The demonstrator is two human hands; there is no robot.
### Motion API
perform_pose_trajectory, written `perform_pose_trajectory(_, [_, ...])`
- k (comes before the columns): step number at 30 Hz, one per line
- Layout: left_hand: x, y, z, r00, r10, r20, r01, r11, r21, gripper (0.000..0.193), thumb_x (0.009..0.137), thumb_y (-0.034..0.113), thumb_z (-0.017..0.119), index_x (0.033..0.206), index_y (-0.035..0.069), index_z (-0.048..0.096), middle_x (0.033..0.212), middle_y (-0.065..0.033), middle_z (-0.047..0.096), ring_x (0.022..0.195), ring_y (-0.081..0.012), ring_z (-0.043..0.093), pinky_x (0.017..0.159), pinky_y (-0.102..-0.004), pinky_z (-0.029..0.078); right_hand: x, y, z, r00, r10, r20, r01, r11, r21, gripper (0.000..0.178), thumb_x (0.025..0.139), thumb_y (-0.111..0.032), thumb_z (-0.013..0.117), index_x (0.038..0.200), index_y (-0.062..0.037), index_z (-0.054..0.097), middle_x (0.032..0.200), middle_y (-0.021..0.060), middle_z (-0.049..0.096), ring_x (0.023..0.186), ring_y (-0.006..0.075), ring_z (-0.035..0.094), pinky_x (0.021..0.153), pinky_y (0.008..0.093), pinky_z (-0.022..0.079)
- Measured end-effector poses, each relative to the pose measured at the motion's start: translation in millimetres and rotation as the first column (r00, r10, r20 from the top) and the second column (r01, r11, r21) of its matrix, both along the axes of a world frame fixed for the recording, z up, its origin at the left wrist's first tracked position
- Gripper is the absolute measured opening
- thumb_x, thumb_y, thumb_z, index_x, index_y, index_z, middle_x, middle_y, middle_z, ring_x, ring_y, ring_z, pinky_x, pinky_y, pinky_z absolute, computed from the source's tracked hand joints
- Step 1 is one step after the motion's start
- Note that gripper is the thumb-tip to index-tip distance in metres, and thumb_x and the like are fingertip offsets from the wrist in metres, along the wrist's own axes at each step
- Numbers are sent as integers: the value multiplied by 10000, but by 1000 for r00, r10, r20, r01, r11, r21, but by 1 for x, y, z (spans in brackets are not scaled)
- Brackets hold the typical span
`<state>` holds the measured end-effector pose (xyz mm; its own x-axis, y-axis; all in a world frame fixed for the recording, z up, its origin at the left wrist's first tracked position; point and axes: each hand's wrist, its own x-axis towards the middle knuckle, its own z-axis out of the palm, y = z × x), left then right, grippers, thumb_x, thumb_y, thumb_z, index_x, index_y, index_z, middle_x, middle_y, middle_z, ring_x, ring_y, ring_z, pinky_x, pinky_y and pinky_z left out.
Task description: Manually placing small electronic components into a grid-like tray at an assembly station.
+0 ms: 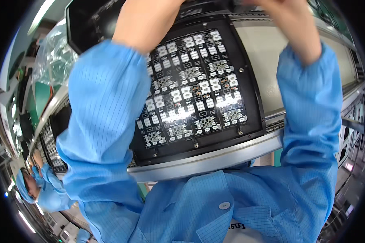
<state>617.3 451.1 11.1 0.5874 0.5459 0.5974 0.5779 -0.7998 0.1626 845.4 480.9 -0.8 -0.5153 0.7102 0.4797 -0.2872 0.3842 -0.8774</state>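
Observation:
Both my arms, in blue striped sleeves, reach up over a black carrier frame point(253, 89) with metal studs along its edges. Inside it lies a dark circuit board panel point(190, 91) with rows of white pads and small parts. My left hand point(152, 16) is above the far left part of the panel, its fingers cut off by the upper edge. My right hand point(286, 18) is farther right, over the far side of the conveyor, blurred and also cut off. What either hand holds or touches is hidden.
A metal rail point(207, 160) runs along the near side of the conveyor, with a pale flat surface point(263, 60) right of the carrier. A black bin-like object point(91, 24) and a clear plastic bag point(54, 56) are at far left. A co-worker point(44, 182) in blue works farther left.

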Motion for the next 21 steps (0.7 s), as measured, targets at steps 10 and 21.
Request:
perform_pose_trajectory(10, [27,42,-7,650,375,-661,-403,907,118,153,781,84,550,804,45,696,826,-155,673,808,-290,670,690,-380,550,-38,-103,-59,822,59,567,-34,998,-54,174,727,77,633,858,-37,627,748,14,600,639,100,511,560,244,394])
perform_pose_trajectory(21, [25,37,-4,618,343,-707,-326,931,167,140,769,90,559,782,52,693,796,-134,674,801,-279,669,692,-366,541,-42,-108,-69,833,-32,552,-21,996,89,184,705,51,652,844,-54,595,797,23,591,692,135,517,603,254,420])
